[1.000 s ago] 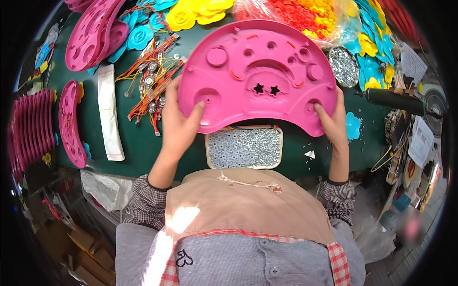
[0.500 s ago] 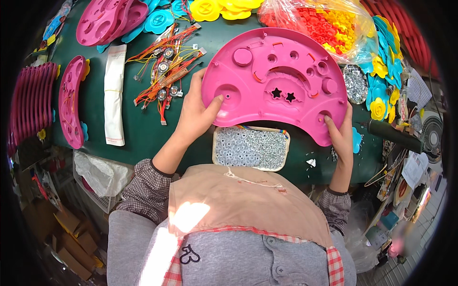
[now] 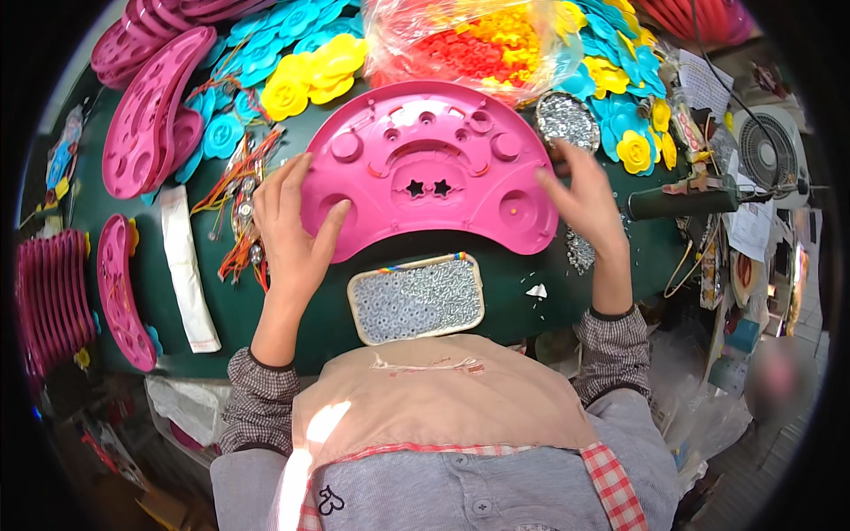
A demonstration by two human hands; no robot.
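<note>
A pink crescent-shaped plastic shell (image 3: pixel 434 210), hollow side up, lies in front of me on the green table, with two star-shaped cutouts at its middle. My left hand (image 3: pixel 292 212) grips its left end, thumb over the round recess and fingers along the outer rim. Beside the right end is my right hand (image 3: pixel 584 190), somewhat blurred, its thumb near the rim and its fingers apart; whether it touches the shell is unclear. Between the shell and my apron sits a shallow tray (image 3: pixel 356 310) of small clear rings and silvery screws.
Beyond the shell lie a plastic bag (image 3: pixel 390 53) of red and yellow pieces, yellow flowers (image 3: pixel 288 88) and a round dish (image 3: pixel 568 122) of metal parts. To the left are wired components (image 3: pixel 243 199), a white packet (image 3: pixel 190 274) and stacked pink shells (image 3: pixel 146 124). A dark green tool (image 3: pixel 682 202) juts in from the right.
The shell has come down onto the table, farther from me. My right hand has loosened from its right end, while my left keeps hold. The view has shifted too.
</note>
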